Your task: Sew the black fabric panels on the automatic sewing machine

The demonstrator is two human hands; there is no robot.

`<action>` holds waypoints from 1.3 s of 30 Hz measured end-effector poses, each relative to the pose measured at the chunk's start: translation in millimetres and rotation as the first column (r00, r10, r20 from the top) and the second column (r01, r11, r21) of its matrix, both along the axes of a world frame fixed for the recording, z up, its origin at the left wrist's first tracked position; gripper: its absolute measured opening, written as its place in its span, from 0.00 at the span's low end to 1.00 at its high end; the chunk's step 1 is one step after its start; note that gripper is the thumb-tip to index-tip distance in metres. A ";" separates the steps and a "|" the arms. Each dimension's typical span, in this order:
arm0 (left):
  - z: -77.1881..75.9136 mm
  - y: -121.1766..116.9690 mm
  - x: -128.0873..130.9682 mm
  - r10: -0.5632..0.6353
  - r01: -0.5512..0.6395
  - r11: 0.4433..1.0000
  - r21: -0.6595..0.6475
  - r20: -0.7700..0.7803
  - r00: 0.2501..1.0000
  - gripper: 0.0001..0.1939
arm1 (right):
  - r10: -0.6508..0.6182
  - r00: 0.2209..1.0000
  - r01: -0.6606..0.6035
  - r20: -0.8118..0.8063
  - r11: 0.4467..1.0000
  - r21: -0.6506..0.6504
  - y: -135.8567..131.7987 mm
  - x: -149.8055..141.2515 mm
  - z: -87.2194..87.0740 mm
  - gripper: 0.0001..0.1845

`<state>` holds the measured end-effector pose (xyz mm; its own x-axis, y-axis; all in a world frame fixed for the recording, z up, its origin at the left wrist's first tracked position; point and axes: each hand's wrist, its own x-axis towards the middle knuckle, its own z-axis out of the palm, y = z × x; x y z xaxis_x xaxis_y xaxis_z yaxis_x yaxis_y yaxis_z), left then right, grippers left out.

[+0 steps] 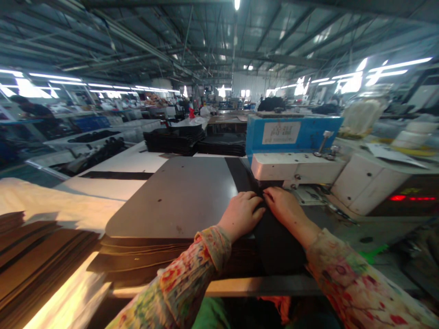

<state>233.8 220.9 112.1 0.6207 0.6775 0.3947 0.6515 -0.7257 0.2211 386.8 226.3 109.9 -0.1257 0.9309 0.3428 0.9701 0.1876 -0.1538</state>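
Observation:
A black sheet of fabric-like material [278,244] lies over the right side of a smooth grey panel [185,192] and hangs toward the table's front edge. My left hand [241,214] is closed at the left edge of the black sheet, resting partly on the grey panel. Close beside it, my right hand [286,210] pinches the same sheet, fingertips bent down just below the white head of a sewing-type machine [295,167]. The fingertips of both hands are partly hidden. Under the grey panel sits a stack of brown-black sheets [144,258].
A blue housing [291,132] tops the machine, and a control box with red digits [401,196] stands at right. Black stacks [174,139] lie behind the panel. More brown sheets [37,260] are piled at left. A person [32,112] is far left.

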 end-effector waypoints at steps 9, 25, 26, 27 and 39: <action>-0.1 -0.2 -0.2 0.004 -0.004 1.000 0.002 -0.003 1.000 0.14 | 0.001 1.000 -0.001 0.005 1.000 0.000 0.6 0.4 -0.2 0.11; 0.3 1.4 1.2 -0.004 0.004 1.000 0.016 -0.001 1.000 0.13 | 0.001 1.000 -0.001 0.024 1.000 0.001 1.0 0.0 -0.6 0.11; 1.0 1.5 1.7 0.006 -0.006 1.000 0.009 -0.004 1.000 0.13 | 0.002 1.000 -0.002 0.030 1.000 -0.002 1.2 0.2 -0.7 0.11; 1.8 1.7 2.2 0.017 -0.017 1.000 0.001 -0.008 1.000 0.13 | 0.002 0.999 -0.002 0.037 1.000 -0.004 1.5 0.4 -1.0 0.11; 4.0 21.9 0.4 0.024 -0.026 0.999 -0.035 -0.047 0.999 0.15 | 0.010 0.996 -0.012 0.085 0.999 0.030 2.4 -0.2 -2.2 0.10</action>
